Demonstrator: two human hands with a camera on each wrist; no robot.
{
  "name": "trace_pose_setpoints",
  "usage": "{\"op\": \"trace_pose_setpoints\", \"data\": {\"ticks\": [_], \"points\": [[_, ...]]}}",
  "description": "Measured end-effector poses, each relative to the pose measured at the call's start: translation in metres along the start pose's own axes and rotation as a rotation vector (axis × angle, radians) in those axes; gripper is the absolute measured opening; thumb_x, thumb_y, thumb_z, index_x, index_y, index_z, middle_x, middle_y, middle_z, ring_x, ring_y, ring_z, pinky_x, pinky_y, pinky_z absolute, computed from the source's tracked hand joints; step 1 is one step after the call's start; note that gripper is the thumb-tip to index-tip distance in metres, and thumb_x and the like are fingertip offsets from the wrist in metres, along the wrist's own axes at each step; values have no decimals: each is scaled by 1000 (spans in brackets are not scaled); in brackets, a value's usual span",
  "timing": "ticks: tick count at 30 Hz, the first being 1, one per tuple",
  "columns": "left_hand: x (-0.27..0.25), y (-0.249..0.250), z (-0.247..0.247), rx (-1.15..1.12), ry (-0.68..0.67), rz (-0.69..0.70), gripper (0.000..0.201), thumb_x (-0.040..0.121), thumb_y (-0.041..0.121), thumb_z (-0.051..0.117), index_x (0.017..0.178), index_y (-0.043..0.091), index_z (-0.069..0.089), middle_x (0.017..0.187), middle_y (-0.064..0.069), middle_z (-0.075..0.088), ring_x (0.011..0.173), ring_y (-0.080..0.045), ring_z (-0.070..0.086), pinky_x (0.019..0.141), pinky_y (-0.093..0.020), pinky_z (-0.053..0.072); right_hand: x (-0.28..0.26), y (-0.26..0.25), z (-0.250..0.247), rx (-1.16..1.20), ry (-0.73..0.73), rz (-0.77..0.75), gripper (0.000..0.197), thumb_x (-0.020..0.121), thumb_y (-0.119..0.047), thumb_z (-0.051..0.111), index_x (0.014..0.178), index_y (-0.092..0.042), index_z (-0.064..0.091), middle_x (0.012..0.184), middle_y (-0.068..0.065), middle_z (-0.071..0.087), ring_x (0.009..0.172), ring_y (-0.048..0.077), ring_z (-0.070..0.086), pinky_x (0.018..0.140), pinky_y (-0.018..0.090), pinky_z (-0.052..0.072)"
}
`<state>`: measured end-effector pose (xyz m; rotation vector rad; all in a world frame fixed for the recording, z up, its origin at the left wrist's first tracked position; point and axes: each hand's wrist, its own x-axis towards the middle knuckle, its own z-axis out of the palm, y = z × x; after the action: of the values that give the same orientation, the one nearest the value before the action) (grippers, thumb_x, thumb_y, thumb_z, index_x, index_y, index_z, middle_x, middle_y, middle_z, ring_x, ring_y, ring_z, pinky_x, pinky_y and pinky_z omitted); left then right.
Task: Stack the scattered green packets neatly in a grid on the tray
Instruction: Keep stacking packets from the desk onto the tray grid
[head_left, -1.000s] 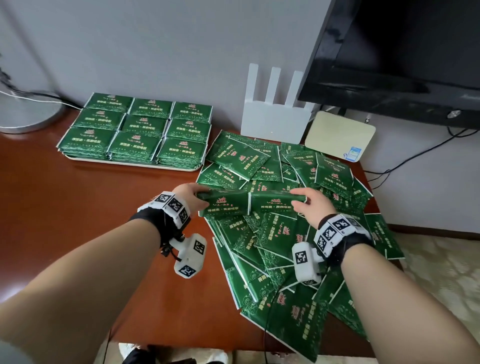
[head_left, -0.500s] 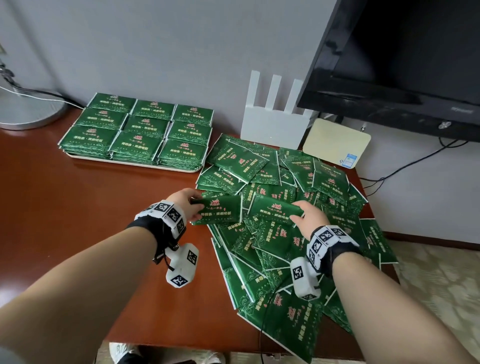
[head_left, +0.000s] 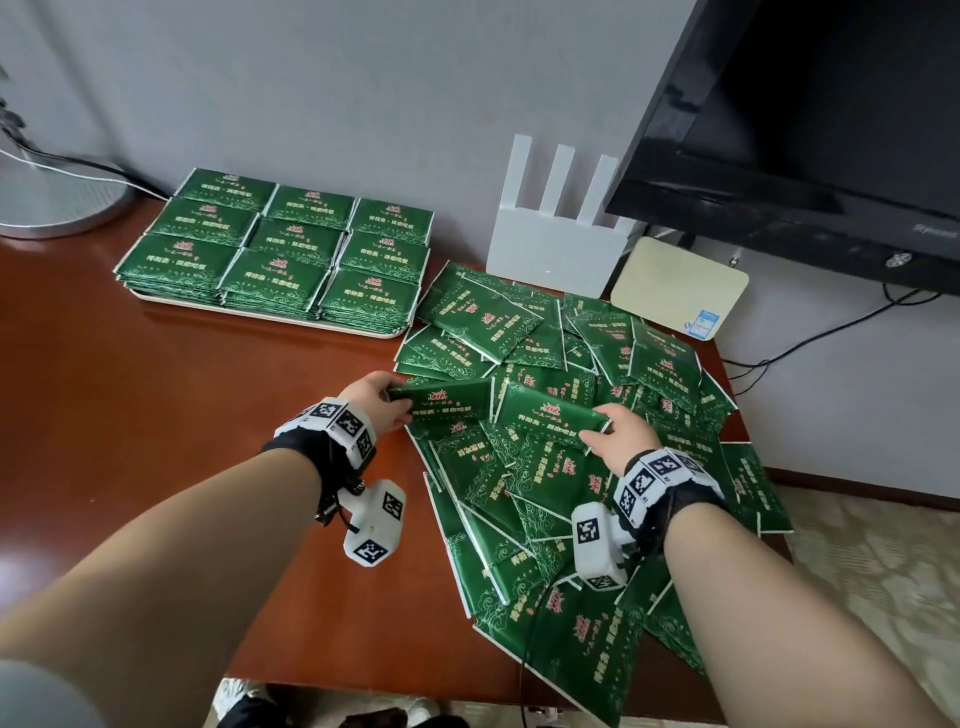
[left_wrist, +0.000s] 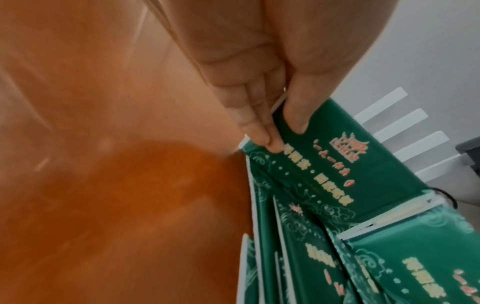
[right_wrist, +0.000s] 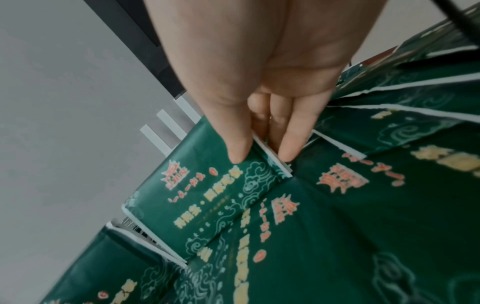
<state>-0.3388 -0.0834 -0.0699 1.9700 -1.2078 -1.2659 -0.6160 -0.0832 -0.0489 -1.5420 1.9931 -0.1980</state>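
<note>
Two small stacks up at once: left hand (head_left: 375, 399) pinches one green bundle (head_left: 448, 401) by its left end, thumb on top, fingers (left_wrist: 255, 131) beneath; right hand (head_left: 619, 435) pinches a second bundle (head_left: 545, 413) by its right end the same way. Both held just above the scattered heap (head_left: 566, 483), side by side, inner ends nearly touching. Tray (head_left: 270, 315) sits far-left, well apart, its grid already full across the top. Advice: square each bundle's edges before carrying, keep them level, set down onto matching piles.
</note>
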Motion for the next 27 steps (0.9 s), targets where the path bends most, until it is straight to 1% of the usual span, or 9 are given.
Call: {"op": "trace_pose_setpoints", "data": {"ticks": [4, 6, 8, 12, 15, 17, 22, 25, 27], "points": [[7, -14, 6, 43, 6, 9, 39, 82, 4, 64, 119, 13, 55, 109, -16, 63, 97, -31, 63, 89, -41, 52, 1, 1, 8, 23, -31, 43, 45, 90, -22, 56, 131, -8, 45, 96, 10, 60, 94, 28, 61, 79, 31, 45], [11, -19, 13, 12, 4, -1, 38, 84, 3, 62, 121, 9, 54, 105, -20, 64, 94, -33, 64, 88, -43, 52, 2, 3, 12, 26, -31, 70, 46, 90, -24, 56, 131, -7, 45, 93, 9, 60, 86, 25, 58, 75, 29, 44], [14, -20, 17, 19, -22, -12, 39, 86, 3, 59, 124, 7, 51, 94, -16, 64, 84, -29, 63, 86, -41, 53, 1, 3, 15, 27, -11, 74, 38, 91, -24, 55, 124, -6, 51, 95, 10, 62, 81, 21, 53, 71, 25, 38], [19, -18, 6, 55, -62, -1, 35, 87, 3, 58, 122, 5, 52, 72, -3, 59, 72, -22, 58, 78, -37, 53, -4, -7, 12, 118, 42, 11, 27, 92, -22, 54, 113, -5, 59, 111, 12, 64, 96, 25, 58, 85, 31, 44], [18, -9, -17, 151, -74, 61, 33, 87, 9, 60, 120, 8, 55, 86, -6, 66, 64, -12, 56, 59, -19, 49, -11, -26, 1, 111, 50, -66, 29, 92, -26, 51, 105, -2, 59, 106, 14, 65, 95, 30, 60, 86, 38, 49], [17, -1, -38, 205, -55, 123, 32, 87, 12, 61, 119, 9, 58, 105, -8, 67, 74, -16, 60, 55, -13, 46, -17, -44, -8, 133, 60, -113, 21, 93, -25, 49, 102, -9, 60, 100, 2, 65, 90, 24, 59, 81, 33, 48], [18, 19, -98, 305, -12, 213, 28, 87, 23, 62, 112, 13, 62, 108, -3, 67, 84, -13, 56, 66, -21, 43, -32, -104, -25, 271, 128, -198, 25, 93, -23, 50, 114, -13, 58, 108, -2, 62, 96, 16, 58, 93, 39, 48], [22, 27, -139, 281, 31, 242, 29, 87, 24, 62, 114, 11, 61, 111, -3, 65, 89, -13, 55, 75, -23, 42, -34, -144, -26, 335, 146, -235, 21, 93, -18, 52, 112, -12, 57, 103, -4, 60, 94, 16, 57, 91, 39, 49], [27, 29, -168, 286, 52, 260, 30, 88, 26, 61, 113, 12, 61, 110, -2, 65, 90, -14, 56, 77, -23, 41, -32, -171, -23, 392, 163, -247, 20, 92, -16, 53, 111, -10, 55, 107, 1, 61, 93, 15, 57, 84, 34, 51]]}}
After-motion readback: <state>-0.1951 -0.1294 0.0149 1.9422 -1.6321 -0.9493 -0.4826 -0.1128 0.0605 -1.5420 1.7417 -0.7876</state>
